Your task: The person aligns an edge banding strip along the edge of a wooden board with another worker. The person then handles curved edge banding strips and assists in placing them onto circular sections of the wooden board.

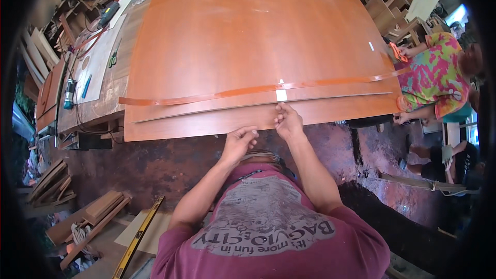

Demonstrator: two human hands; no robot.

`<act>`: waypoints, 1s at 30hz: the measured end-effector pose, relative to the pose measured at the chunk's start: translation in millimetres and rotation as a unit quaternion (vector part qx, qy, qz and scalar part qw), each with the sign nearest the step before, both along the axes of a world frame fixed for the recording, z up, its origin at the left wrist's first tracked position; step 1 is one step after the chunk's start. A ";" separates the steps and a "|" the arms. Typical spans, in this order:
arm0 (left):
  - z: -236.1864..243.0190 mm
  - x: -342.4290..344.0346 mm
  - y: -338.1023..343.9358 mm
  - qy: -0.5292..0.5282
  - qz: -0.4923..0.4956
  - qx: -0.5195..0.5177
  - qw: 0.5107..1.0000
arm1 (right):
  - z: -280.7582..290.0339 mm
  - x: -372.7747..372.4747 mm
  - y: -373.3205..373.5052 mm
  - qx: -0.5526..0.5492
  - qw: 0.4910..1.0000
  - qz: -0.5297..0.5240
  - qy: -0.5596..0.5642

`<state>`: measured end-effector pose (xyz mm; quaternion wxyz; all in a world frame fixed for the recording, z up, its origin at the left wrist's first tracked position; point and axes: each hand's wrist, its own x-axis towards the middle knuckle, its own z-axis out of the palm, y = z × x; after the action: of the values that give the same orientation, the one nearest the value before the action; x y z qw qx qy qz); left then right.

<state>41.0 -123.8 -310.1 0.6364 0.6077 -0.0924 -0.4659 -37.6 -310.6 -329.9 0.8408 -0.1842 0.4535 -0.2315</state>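
Observation:
A large orange-brown wood panel (258, 36) fills the upper middle of the head view. Along its near part run a glossy orange strip (217, 94) and a thin darker strip (206, 112), crossed near the middle by a white tape piece (281, 94). My left hand (242, 142) is at the panel's front edge with fingers curled together; anything within them is too small to make out. Just below the tape, my right hand (288, 121) has loosely bent, parted fingers near the thin strip, with nothing visible held.
A workbench (67, 124) at left holds tools and scissors. A co-worker (434, 72) in a tie-dye shirt holds an orange tool at the panel's right; another person (460, 163) is farther right. A yellow level (137, 237) and stacked boards (103, 206) lie lower left.

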 end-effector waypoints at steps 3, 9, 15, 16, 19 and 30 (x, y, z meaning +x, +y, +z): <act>5.9 -2.9 0.0 0.016 -0.005 0.001 1.000 | -8.1 -1.7 -6.5 0.035 0.999 -0.009 -0.007; 13.3 -1.2 19.1 0.007 0.056 0.021 0.998 | -12.6 4.9 -1.7 0.019 1.000 -0.003 -0.021; 8.5 11.6 45.8 -0.036 0.107 0.013 0.994 | -12.1 6.8 -5.8 -0.028 0.999 -0.021 0.029; 10.5 12.9 47.9 -0.054 0.121 0.014 0.991 | -6.1 5.2 -3.9 -0.029 0.999 -0.023 0.026; 17.4 22.7 63.3 -0.102 0.178 0.062 0.977 | -22.4 -5.1 -10.0 -0.010 1.000 -0.021 -0.012; 0.4 86.4 96.5 -0.017 0.338 -0.045 0.940 | 17.1 3.3 18.9 -0.083 0.995 -0.044 0.044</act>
<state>127.5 -27.3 -309.7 0.7812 0.5820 0.0863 -0.2086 -34.3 -291.6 -312.8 0.7909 -0.2429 0.4769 -0.2967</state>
